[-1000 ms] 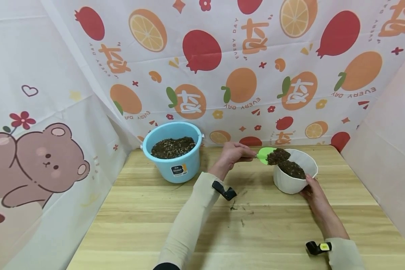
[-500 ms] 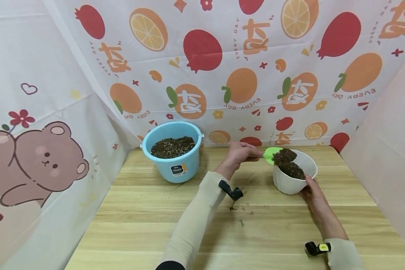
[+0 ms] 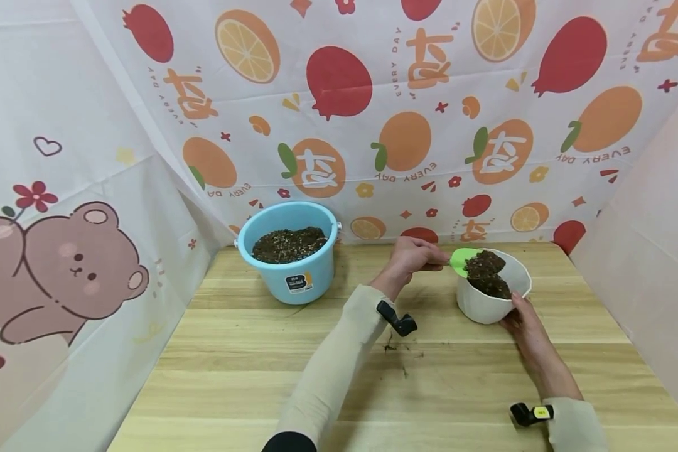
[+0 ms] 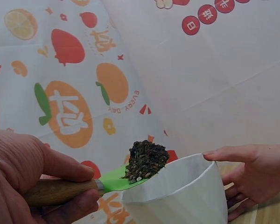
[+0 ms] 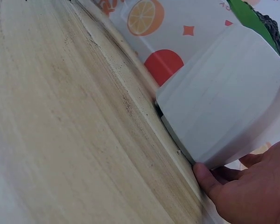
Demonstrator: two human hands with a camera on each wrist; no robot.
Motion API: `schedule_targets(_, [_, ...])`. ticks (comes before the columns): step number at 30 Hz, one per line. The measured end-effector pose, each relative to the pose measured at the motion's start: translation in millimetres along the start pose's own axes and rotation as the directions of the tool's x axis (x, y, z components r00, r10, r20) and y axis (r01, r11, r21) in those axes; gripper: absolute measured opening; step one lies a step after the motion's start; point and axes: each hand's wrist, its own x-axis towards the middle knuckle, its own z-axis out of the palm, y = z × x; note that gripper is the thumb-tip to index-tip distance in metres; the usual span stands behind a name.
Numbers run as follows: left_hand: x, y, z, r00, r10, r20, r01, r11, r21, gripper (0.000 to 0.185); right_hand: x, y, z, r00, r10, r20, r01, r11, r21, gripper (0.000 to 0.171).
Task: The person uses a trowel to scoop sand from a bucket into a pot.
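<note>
My left hand (image 3: 415,257) grips the wooden handle (image 4: 60,192) of a small garden trowel with a green blade (image 4: 112,180). A dark clump of soil (image 4: 147,161) is heaped on the blade, which is over the left rim of a white faceted plant pot (image 3: 477,306). Inside the pot lies more soil (image 3: 493,287). My right hand (image 3: 533,329) holds the pot from its near right side, thumb at the rim in the head view and fingers against the wall. The right wrist view has the pot's side (image 5: 224,93) close up, its base down by the table.
A light blue bucket (image 3: 296,282) partly filled with soil (image 3: 288,245) stands at the back left. Soil crumbs (image 3: 390,346) are scattered on the wooden table (image 3: 231,383). Printed cloth (image 3: 339,138) hangs behind, with further cloth at both sides.
My left hand has moved right, carrying the loaded trowel from the pot's left edge further over its opening. My right hand and the pot have stayed in place.
</note>
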Motion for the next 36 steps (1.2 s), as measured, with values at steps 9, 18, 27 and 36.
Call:
schedule_targets(9, [1.0, -0.8, 14.2, 1.000, 0.006, -0.029, -0.006, 1.000, 0.009, 0.013, 0, 0, -1, 1.000, 0.008, 0.008, -0.008, 1.000, -0.010, 0.050])
schedule_targets(18, [1.5, -3.4, 22.3, 0.998, 0.027, -0.056, -0.025, 0.999, 0.035, 0.012, 3, 1, -2, 1.000, 0.007, 0.003, -0.007, 1.000, -0.018, 0.060])
schedule_targets(27, [0.6, -6.0, 24.4, 0.997, 0.027, -0.069, -0.022, 0.997, 0.073, 0.007, 3, 5, -3, 0.999, -0.032, 0.009, 0.032, 0.999, -0.005, 0.040])
schedule_targets(36, [1.4, -11.5, 30.7, 0.993, 0.050, -0.107, -0.034, 0.989, 0.147, 0.008, 1, 3, -2, 1.000, -0.011, 0.001, 0.011, 1.000, -0.003, 0.033])
